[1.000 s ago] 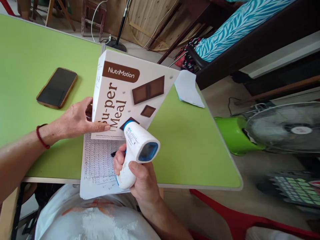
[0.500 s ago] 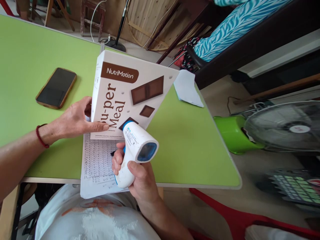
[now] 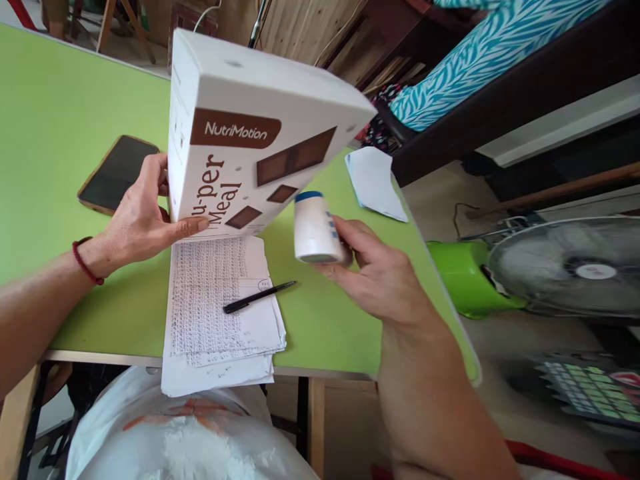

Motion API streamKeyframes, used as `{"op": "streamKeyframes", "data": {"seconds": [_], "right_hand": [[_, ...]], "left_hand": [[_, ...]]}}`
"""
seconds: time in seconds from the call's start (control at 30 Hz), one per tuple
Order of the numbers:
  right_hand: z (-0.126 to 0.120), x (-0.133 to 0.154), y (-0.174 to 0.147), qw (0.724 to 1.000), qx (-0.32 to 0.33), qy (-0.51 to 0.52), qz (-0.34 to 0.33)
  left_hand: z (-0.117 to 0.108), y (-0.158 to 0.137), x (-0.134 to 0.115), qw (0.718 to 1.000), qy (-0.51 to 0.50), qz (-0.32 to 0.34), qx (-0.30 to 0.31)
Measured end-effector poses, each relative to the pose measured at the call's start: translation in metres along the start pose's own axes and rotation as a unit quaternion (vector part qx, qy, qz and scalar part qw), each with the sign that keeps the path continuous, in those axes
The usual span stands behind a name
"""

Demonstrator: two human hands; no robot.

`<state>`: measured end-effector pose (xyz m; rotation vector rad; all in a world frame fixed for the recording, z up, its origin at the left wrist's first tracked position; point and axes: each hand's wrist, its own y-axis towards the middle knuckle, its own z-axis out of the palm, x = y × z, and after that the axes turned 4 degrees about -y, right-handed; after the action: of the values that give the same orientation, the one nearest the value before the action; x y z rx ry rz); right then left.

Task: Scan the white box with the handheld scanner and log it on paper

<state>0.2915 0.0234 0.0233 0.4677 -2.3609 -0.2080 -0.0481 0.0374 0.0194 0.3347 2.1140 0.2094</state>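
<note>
My left hand grips the lower left edge of a white box with brown lettering, its thumb on the front face. The box is held up and tilted above the table, its top face showing. In my right hand is a white infrared thermometer with a blue rim, held off the table to the right of the box. Its handle is mostly hidden by my fingers. Below the box lie handwritten sheets of paper with a black pen across them.
A smartphone lies on the green table beside my left hand. Folded paper rests near the right edge. Off that edge stand a green bucket and a fan. Someone's patterned trouser leg shows behind.
The thermometer has swung right, away from the box front, and turned in my right hand. My left hand has raised the box and tipped its top toward me. The pen is now uncovered.
</note>
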Motion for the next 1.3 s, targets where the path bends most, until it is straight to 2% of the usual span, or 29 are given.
{"op": "streamKeyframes", "data": {"seconds": [0.1, 0.27, 0.47, 0.67, 0.73, 0.87, 0.97, 1.07, 1.13, 1.2, 1.27, 1.3], "right_hand": [[0.009, -0.030, 0.014, 0.998, 0.023, -0.040, -0.037], [0.039, -0.053, 0.012, 0.999, -0.010, -0.049, -0.014], [0.047, -0.056, 0.014, 0.997, -0.015, -0.070, -0.029], [0.033, -0.039, 0.009, 0.990, -0.036, -0.113, -0.081], [0.027, -0.028, 0.002, 0.988, -0.010, -0.101, -0.115], [0.027, -0.014, -0.008, 0.970, 0.118, -0.097, -0.191], [0.031, -0.012, -0.009, 0.964, 0.120, -0.117, -0.206], [0.034, -0.007, -0.009, 0.987, 0.054, -0.051, -0.144], [0.038, 0.001, -0.012, 0.996, -0.023, 0.066, -0.063], [0.045, 0.012, -0.015, 0.978, -0.059, 0.200, 0.010], [0.054, 0.020, -0.018, 0.956, -0.035, 0.287, 0.054], [0.058, 0.023, -0.019, 0.952, -0.015, 0.297, 0.068]], "left_hand": [[0.003, 0.002, 0.007, 1.000, 0.009, -0.013, -0.002], [0.008, 0.006, 0.013, 1.000, -0.004, -0.008, 0.027], [0.006, 0.009, 0.016, 0.999, 0.010, -0.004, 0.050], [0.004, 0.010, 0.017, 0.999, 0.018, -0.013, 0.048], [0.005, 0.010, 0.020, 0.998, 0.029, -0.017, 0.054], [0.006, 0.011, 0.025, 0.996, 0.044, -0.002, 0.071], [0.006, 0.011, 0.026, 0.996, 0.048, 0.000, 0.074], [0.006, 0.011, 0.027, 0.996, 0.051, 0.016, 0.077], [0.007, 0.012, 0.028, 0.995, 0.047, 0.026, 0.080], [0.007, 0.012, 0.029, 0.995, 0.044, 0.031, 0.081], [0.006, 0.012, 0.028, 0.995, 0.050, 0.031, 0.081], [0.006, 0.012, 0.028, 0.995, 0.056, 0.029, 0.083]]}}
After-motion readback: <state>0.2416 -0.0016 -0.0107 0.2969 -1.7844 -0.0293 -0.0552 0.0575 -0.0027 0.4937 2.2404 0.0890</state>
